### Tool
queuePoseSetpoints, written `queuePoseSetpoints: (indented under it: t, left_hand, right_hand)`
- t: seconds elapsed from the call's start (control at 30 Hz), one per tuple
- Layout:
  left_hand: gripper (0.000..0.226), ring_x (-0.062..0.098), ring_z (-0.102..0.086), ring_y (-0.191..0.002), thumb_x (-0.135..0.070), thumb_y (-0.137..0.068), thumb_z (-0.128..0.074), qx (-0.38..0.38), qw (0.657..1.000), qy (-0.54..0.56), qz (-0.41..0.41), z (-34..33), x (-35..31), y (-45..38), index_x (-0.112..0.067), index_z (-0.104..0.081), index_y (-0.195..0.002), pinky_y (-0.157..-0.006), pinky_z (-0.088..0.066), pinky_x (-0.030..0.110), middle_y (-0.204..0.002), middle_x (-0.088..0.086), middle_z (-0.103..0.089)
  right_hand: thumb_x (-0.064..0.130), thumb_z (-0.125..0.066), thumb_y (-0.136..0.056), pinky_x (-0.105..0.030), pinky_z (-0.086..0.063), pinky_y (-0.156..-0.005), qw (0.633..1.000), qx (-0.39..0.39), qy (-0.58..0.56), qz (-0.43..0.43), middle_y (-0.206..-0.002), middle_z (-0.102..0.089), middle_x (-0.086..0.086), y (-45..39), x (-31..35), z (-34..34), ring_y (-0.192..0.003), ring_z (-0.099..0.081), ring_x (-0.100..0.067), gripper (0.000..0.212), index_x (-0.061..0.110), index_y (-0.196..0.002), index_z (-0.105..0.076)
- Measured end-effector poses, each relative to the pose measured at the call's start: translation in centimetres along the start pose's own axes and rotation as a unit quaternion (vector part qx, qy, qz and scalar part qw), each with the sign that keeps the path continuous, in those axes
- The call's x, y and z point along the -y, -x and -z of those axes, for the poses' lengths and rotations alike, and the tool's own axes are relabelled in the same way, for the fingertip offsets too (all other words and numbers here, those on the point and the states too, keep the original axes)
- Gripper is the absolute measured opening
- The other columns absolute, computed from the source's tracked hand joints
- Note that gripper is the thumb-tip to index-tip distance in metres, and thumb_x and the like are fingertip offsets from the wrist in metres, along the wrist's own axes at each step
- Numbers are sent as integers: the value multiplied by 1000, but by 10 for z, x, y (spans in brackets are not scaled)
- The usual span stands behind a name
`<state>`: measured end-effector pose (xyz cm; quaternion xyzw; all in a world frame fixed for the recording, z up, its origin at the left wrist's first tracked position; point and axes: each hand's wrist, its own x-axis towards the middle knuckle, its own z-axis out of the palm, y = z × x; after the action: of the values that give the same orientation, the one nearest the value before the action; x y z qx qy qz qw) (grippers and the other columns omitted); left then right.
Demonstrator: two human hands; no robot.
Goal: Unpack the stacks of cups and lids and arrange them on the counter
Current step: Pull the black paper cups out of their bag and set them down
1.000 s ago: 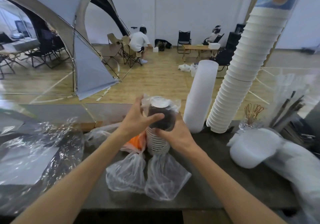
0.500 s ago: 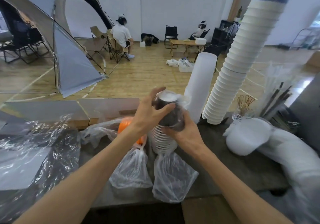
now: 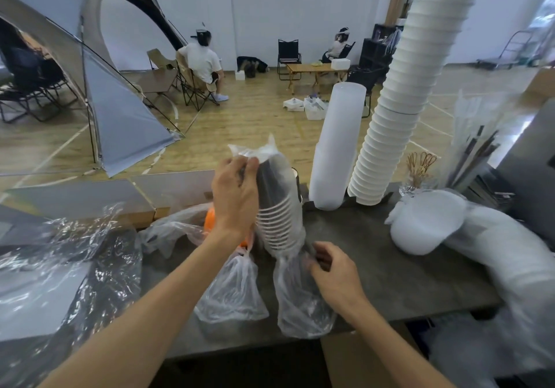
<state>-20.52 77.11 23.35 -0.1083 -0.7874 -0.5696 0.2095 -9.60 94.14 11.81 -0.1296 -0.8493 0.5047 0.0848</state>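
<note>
A stack of dark paper cups [image 3: 279,204] with white rims stands tilted on the grey counter [image 3: 375,255], still inside a clear plastic sleeve [image 3: 300,297]. My left hand [image 3: 235,195] grips the top of the stack and pinches the bunched plastic there. My right hand [image 3: 333,270] pinches the loose sleeve below the stack's base. Behind stand a tall stack of translucent cups [image 3: 336,147] and a taller leaning stack of white cups [image 3: 399,102].
White lids in plastic [image 3: 426,225] lie at the right, with a long wrapped stack [image 3: 522,270] beside them. Another plastic bag [image 3: 231,291] and an orange object [image 3: 210,222] sit by my left wrist. Crumpled clear wrap [image 3: 60,267] covers the counter's left. Straws [image 3: 474,147] stand at the back right.
My right hand has dropped from the top of the stack to the loose sleeve near the counter. My left hand has shifted up to the bunched plastic on top. The stack has risen.
</note>
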Motion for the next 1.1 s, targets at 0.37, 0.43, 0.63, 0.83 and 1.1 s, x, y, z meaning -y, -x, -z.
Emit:
queuePoseSetpoints:
  t: [0.37, 0.43, 0.63, 0.83, 1.1]
  left_hand:
    - [42, 13, -46, -71, -34, -107, -40, -103, 972, 32, 208, 45, 13, -3, -14, -53, -73, -64, -38, 29, -74, -1, -52]
    - [33, 17, -49, -76, -29, -105, -45, -98, 937, 139, 306, 45, 13, -5, -10, -58, -81, -69, -41, 34, -75, 3, -53]
    - [38, 27, -68, -88, -38, -98, -60, -66, 885, 263, 379, 48, 4, 7, -4, -66, -115, -86, -56, 46, -93, 13, -72]
    - [49, 24, -70, -97, -63, -81, -70, 94, 963, 38, 250, 54, -19, 15, -20, -71, -105, -85, -59, 42, -104, 5, -73]
    - [26, 9, -46, -61, -16, -90, -65, 87, 992, -86, 31, 25, -48, 15, -2, -57, -70, -59, -38, 25, -64, -4, -52]
  right_hand:
    - [71, -74, -73, -40, -41, -116, 995, 78, 34, 52, -155, -37, 11, 3, -9, -8, -140, -41, -9, 101, 34, -155, -27]
    - [76, -76, -66, -42, -39, -117, 992, 104, 34, 60, -158, -32, 11, -3, -5, -9, -142, -37, -10, 116, 35, -158, -18]
    - [44, -85, -73, -31, -54, -101, 987, 126, -24, 97, -130, -56, 19, -10, -1, 0, -118, -57, 1, 85, 39, -144, -39]
    - [25, -83, -80, -25, -54, -96, 990, 97, -54, 87, -122, -64, 14, -15, -7, 13, -112, -60, 5, 63, 32, -133, -49]
    - [60, -92, -58, -29, -48, -106, 986, 98, -79, 108, -146, -43, 18, -12, 24, 10, -131, -47, 1, 116, 40, -151, -26]
